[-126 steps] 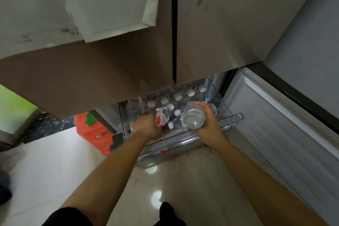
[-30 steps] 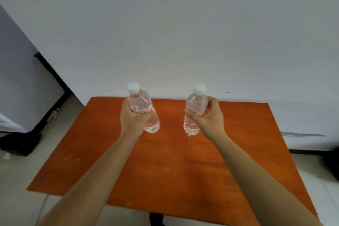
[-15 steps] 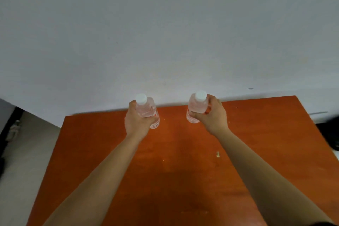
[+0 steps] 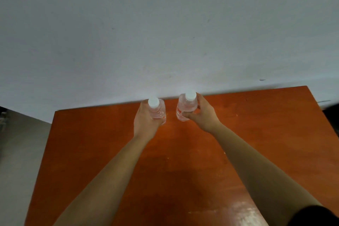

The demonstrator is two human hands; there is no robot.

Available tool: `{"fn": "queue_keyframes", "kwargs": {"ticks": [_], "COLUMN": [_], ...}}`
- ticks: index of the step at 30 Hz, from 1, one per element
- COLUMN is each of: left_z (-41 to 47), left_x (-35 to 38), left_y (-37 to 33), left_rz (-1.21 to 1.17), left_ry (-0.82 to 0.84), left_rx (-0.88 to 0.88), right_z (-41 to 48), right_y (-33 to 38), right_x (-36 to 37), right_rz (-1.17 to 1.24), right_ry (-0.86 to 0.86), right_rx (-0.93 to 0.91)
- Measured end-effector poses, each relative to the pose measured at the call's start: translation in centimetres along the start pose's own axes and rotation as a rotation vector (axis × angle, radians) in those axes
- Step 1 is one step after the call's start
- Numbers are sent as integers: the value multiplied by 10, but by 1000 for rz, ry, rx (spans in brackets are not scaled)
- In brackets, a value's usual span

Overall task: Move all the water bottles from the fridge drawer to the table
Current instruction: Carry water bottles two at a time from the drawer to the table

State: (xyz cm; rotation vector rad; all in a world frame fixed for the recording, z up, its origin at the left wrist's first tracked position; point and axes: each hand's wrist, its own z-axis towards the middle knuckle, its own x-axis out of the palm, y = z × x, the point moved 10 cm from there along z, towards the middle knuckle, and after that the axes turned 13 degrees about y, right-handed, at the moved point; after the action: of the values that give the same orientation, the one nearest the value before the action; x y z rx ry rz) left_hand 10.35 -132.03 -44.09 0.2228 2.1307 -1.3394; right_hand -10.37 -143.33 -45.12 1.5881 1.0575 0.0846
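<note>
Two water bottles are seen upright at the far edge of the orange surface (image 4: 256,134), toward 12 o'clock, just beside each other and close to the white wall (image 4: 165,33). The left bottle (image 4: 159,111) is enclosed by the left hand (image 4: 145,122), its grip wrapped fully round the body. The right bottle (image 4: 185,108) is clasped by the right hand (image 4: 202,114), fingers curled round it. Both forearms are stretched forward, converging slightly.

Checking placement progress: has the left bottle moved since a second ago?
Yes. The left bottle has gone toward the table's far edge by the wall, and lower; the left hand grips it.
</note>
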Motion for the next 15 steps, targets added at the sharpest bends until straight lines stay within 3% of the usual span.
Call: {"fn": "queue_keyframes", "kwargs": {"ticks": [8, 15], "left_z": [-6, -50], "left_x": [-3, -55], "left_y": [-17, -119], "left_rz": [14, 177], "left_ry": [86, -39], "left_rx": [-72, 192], "right_z": [-13, -77], "right_y": [14, 95], "right_x": [-10, -93], "right_rz": [-174, -300], "right_ry": [46, -244], "right_rx": [33, -183]}}
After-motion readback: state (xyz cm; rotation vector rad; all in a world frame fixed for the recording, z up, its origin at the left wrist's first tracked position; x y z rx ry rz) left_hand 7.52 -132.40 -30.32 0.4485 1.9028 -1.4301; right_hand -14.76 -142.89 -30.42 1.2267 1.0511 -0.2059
